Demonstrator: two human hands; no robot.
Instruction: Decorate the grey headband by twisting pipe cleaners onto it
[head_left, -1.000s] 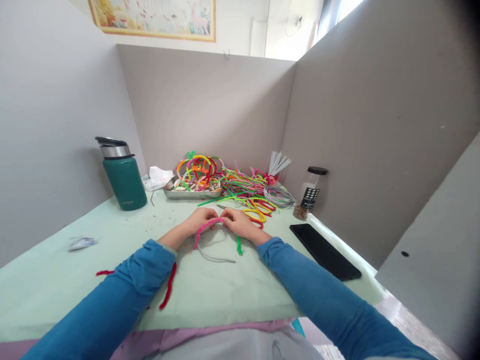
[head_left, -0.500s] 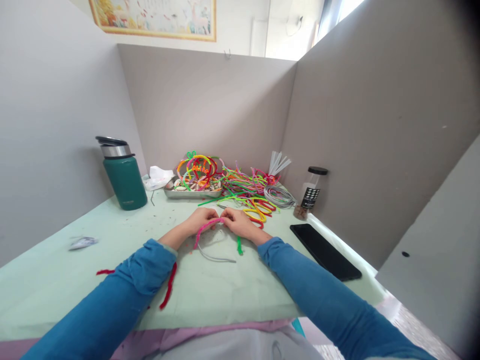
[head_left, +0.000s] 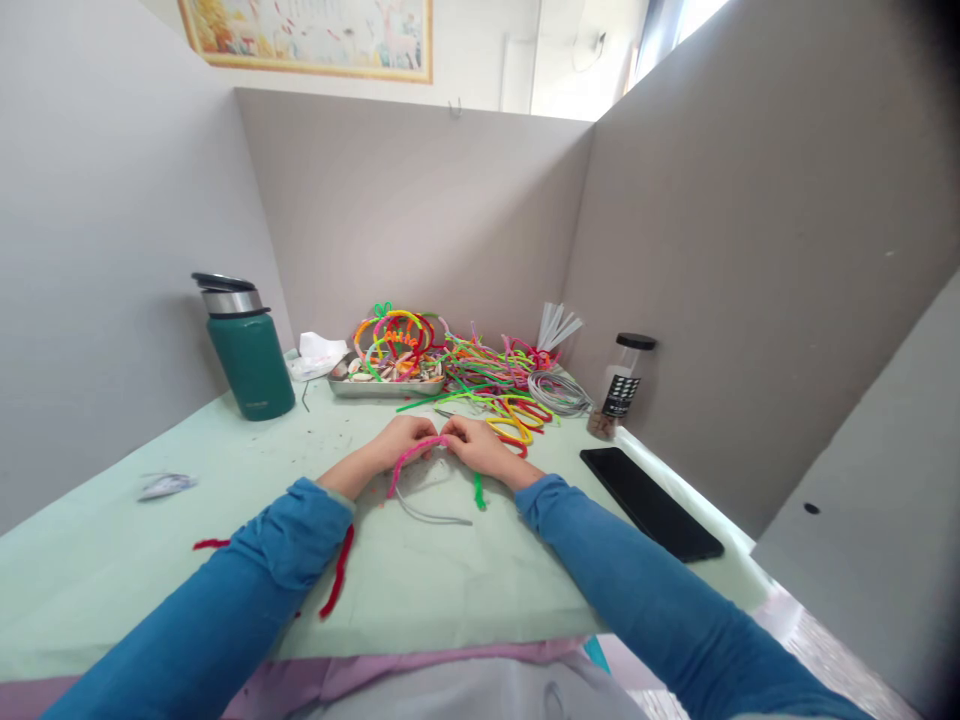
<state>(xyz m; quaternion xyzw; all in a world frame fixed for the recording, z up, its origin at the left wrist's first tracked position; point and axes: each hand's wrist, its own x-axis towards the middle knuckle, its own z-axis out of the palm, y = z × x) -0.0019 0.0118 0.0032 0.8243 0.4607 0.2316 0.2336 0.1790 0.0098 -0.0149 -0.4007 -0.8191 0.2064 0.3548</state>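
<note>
Pink fuzzy stem (head_left: 403,466) is held in front of you, just above the middle of the pale green table cover (head_left: 450,585), its upper end between your two hands and the rest curving down to the left. Your left hand (head_left: 405,440) pinches it with fingertips drawn in; your right hand (head_left: 472,445) pinches at the same upper end, and the fingertips of both hands almost meet. Exactly how each finger sits is too small to tell. From near the stem's lower tip, a thin grey wire (head_left: 431,518) bends away toward the right; whether the two are joined is unclear. Just below your right hand lies a short green fuzzy piece (head_left: 479,492), and a red fuzzy strip (head_left: 339,580) lies beside your left forearm. Beyond your right wrist are yellow loops (head_left: 510,432), with a tangled heap of colourful stems (head_left: 491,368) behind them and a coil of grey wire (head_left: 556,395) at its right. Left of the heap, a shallow metal tray (head_left: 386,391) holds small mixed pieces, and bright rings (head_left: 397,340) stand up over it. At the far left stands a green bottle (head_left: 251,368); on the right, a clear jar (head_left: 619,390) with a black lid stands near a flat black phone (head_left: 651,503). Grey partitions (head_left: 412,200) enclose the table on three sides.
</note>
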